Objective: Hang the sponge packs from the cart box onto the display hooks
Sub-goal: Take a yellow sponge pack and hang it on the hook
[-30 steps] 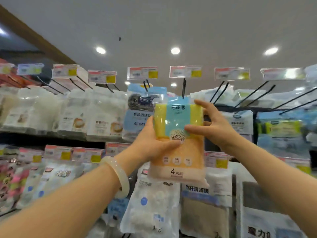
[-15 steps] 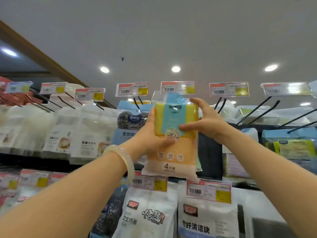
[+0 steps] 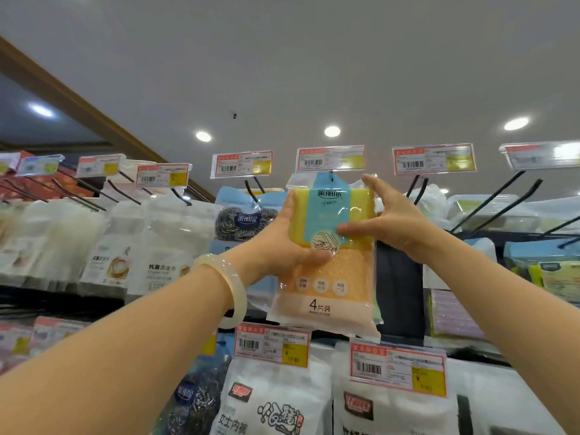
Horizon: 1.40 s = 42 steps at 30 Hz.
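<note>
While both arms reach up toward the top row of the display, the sponge pack point(image 3: 326, 255) sits right between the two hands, held up against the shelf. Left hand point(image 3: 282, 243) grips its left edge, thumb lying across the front over the little round logo, the other fingers tucked behind where I can't see them. Right hand point(image 3: 386, 221) pinches the upper right corner, thumb on the front of the teal strip, fingers point(image 3: 372, 183) stretched up along the pack's right edge. So both sets of fingers are holding the pack, not spread wide.

Top of the pack is just under a price tag point(image 3: 331, 157), and a dark hook point(image 3: 331, 174) tip shows at the pack's header. Can't tell if the hole is actually on it.

Just left of the left hand's fingers hangs a steel scrubber pack point(image 3: 243, 221). Right of the right hand's fingers, bare black hooks point(image 3: 489, 202) stick out. A pale bangle point(image 3: 227, 287) is on the left wrist. Below the hands hang white bagged goods point(image 3: 276, 403) with more red and yellow tags.
</note>
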{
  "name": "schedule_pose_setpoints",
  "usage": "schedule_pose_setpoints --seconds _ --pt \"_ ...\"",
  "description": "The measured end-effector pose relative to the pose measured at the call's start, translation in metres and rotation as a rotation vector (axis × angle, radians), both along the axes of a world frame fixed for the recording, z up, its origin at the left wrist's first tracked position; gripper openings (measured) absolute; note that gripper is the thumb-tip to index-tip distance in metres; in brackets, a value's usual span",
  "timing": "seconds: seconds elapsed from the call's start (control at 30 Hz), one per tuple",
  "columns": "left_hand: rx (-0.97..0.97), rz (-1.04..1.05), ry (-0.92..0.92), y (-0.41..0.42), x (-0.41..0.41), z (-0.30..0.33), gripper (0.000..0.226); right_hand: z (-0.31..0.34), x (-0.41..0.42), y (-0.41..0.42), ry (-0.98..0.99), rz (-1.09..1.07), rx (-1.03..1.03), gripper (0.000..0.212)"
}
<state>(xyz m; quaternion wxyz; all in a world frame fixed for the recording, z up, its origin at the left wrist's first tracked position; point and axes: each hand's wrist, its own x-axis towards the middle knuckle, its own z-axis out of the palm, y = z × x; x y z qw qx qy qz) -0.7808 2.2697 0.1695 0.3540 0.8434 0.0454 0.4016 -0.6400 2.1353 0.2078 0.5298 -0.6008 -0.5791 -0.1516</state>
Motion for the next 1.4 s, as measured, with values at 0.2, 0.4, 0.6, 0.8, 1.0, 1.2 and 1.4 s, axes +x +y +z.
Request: schedule_pose_setpoints --seconds 0.2,0.4,0.6,0.8,1.0,1.2,1.4 --pt "-0.018 0.051 0.015 0.0 0.002 0.011 0.12 0.01 0.0 0.004 0.027 0.058 -0.009 0.101" --pt "-0.037 0.059 0.015 0.009 0.003 0.009 0.121 0.013 0.002 0.012 0.027 0.059 -0.027 0.101" --pt "-0.097 0.037 0.05 0.015 0.007 0.004 0.12 0.011 0.003 0.013 -0.012 -0.019 -0.063 0.105" --pt "-0.084 0.03 0.058 0.015 0.009 0.007 0.122 0.009 0.007 0.011 0.017 0.014 -0.034 0.099" --pt "-0.087 0.02 0.047 0.018 0.011 0.007 0.123 0.011 0.001 0.011 0.01 0.003 -0.06 0.089" --pt "-0.084 0.022 0.048 0.02 0.017 0.004 0.121 0.009 -0.005 0.019 -0.03 -0.14 -0.107 0.091" --pt "0.077 0.189 0.028 0.021 0.025 -0.013 0.117 -0.006 -0.005 0.027 -0.146 -0.377 -0.196 0.103"
